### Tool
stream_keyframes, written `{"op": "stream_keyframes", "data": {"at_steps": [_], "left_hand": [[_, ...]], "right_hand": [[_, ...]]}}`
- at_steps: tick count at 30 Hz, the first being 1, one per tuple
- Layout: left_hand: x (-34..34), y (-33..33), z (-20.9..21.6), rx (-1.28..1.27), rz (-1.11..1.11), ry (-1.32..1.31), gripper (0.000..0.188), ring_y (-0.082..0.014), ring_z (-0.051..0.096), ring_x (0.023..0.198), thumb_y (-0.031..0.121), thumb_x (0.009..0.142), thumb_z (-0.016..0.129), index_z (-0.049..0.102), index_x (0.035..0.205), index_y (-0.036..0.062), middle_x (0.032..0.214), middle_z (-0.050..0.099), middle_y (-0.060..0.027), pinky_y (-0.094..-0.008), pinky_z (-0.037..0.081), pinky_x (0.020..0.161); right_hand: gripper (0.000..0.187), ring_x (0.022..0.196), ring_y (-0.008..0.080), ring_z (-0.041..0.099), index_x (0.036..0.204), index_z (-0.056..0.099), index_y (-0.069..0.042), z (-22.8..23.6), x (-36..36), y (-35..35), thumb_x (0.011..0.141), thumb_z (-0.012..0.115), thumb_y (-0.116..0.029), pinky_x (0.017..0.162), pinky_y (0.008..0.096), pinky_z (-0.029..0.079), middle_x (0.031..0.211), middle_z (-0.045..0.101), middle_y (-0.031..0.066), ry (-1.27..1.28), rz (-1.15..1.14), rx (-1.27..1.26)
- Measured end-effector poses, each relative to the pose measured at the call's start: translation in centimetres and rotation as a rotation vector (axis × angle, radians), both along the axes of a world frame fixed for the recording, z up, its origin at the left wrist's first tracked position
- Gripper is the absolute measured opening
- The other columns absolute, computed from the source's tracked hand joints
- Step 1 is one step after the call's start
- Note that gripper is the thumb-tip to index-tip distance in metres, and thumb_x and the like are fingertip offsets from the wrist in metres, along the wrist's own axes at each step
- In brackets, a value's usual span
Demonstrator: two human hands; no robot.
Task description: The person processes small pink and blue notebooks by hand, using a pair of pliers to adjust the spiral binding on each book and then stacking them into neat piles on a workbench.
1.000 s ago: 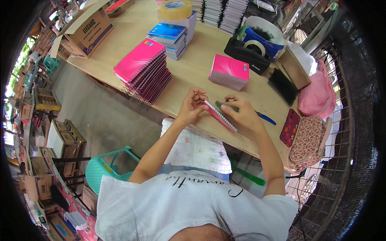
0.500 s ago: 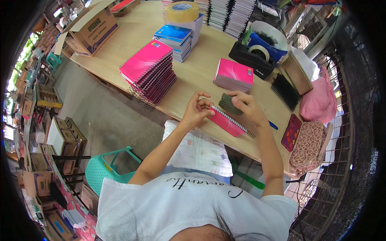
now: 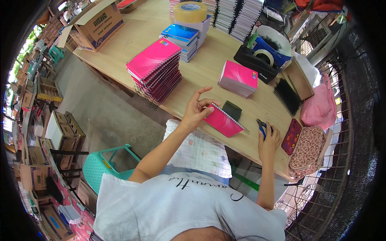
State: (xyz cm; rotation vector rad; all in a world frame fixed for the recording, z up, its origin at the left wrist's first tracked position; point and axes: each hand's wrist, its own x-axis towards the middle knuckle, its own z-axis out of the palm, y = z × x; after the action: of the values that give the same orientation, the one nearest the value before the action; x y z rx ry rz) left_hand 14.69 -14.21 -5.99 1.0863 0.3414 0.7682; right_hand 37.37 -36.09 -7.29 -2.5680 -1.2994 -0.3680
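Near the table's front edge, my left hand [image 3: 198, 111] pinches the upper left corner of a pink notebook [image 3: 223, 122]. A wire coil runs along the notebook's far edge, and its loose end sticks out past the right corner. Just behind the coil a dark green block [image 3: 232, 110] lies on the table. To the right, my right hand [image 3: 269, 139] grips blue-handled pliers [image 3: 261, 125], whose dark jaws point away from me. Beyond my hands are a tall stack of coil-bound pink notebooks [image 3: 155, 64] and a shorter pile of pink covers and pages [image 3: 239, 78].
At the back stand blue notebooks [image 3: 179, 38], a clear tape roll [image 3: 190, 13] and white notebook stacks [image 3: 241, 20]. A black tape dispenser [image 3: 256, 63], black coils [image 3: 286, 96], a phone [image 3: 291, 137] and a patterned pouch [image 3: 306, 148] line the right side. A cardboard box [image 3: 98, 26] sits far left.
My right hand has put the green block down behind the notebook, moved right and taken hold of the pliers. My left hand still holds the notebook, now tilted so more of its cover shows.
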Motion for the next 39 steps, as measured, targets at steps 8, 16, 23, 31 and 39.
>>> {"op": "stream_keyframes", "data": {"at_steps": [8, 16, 23, 31, 39], "left_hand": [[0.7, -0.8, 2.0, 0.021, 0.019, 0.054, 0.082, -0.0089, 0.061, 0.089, -0.005, 0.087, 0.062, 0.015, 0.152, 0.0138, 0.107, 0.067, -0.0144, -0.0228, 0.049, 0.079], [0.5, -1.0, 3.8, 0.074, -0.002, 0.073, 0.087, -0.0118, 0.064, 0.094, -0.006, 0.087, 0.061, 0.009, 0.154, 0.014, 0.107, 0.068, -0.0169, -0.0241, 0.05, 0.082], [0.4, -1.0, 3.7, 0.069, -0.004, 0.12, 0.086, -0.0125, 0.064, 0.092, -0.008, 0.087, 0.06, 0.009, 0.154, 0.0138, 0.105, 0.069, -0.0164, -0.0252, 0.051, 0.084], [0.6, -1.9, 5.3, 0.357, 0.255, 0.252, 0.06, -0.0079, 0.061, 0.09, -0.005, 0.087, 0.06, 0.039, 0.142, 0.0083, 0.098, 0.069, -0.0081, -0.022, 0.052, 0.077], [-11.0, 8.4, 15.2, 0.752, 1.061, 0.38, 0.026, -0.0088, 0.06, 0.081, 0.0, 0.089, 0.061, 0.065, 0.115, -0.0008, 0.097, 0.067, -0.0052, -0.0224, 0.05, 0.075]], "right_hand": [[0.04, 0.101, 0.0305, 0.056, 0.116, 0.061, -0.011, 9.2, -0.8, 3.9, 0.079, 0.071, -0.023, 0.102, 0.0549, 0.033, 0.109, 0.057, 0.0099, 0.135, 0.437, 0.32], [0.051, 0.112, 0.0213, 0.055, 0.115, 0.064, -0.015, 14.8, -3.9, 8.8, 0.068, 0.079, -0.028, 0.111, 0.0584, 0.024, 0.113, 0.059, 0.0028, -0.416, 0.87, 0.167], [0.027, 0.101, 0.0191, 0.059, 0.101, 0.067, -0.01, 14.9, -4.2, 10.3, 0.076, 0.062, -0.018, 0.104, 0.0501, 0.036, 0.102, 0.062, 0.0029, -0.572, 0.992, 0.165], [0.031, 0.087, 0.0304, 0.063, 0.108, 0.063, -0.002, 14.0, -4.7, 8.3, 0.089, 0.065, -0.027, 0.082, 0.0387, 0.05, 0.094, 0.063, 0.0135, 0.437, 0.704, 0.066], [0.031, 0.1, 0.034, 0.059, 0.112, 0.062, 0.001, 8.2, 1.6, 3.2, 0.089, 0.064, -0.019, 0.09, 0.0384, 0.045, 0.106, 0.062, 0.0181, 0.286, 0.22, 0.336]]}}
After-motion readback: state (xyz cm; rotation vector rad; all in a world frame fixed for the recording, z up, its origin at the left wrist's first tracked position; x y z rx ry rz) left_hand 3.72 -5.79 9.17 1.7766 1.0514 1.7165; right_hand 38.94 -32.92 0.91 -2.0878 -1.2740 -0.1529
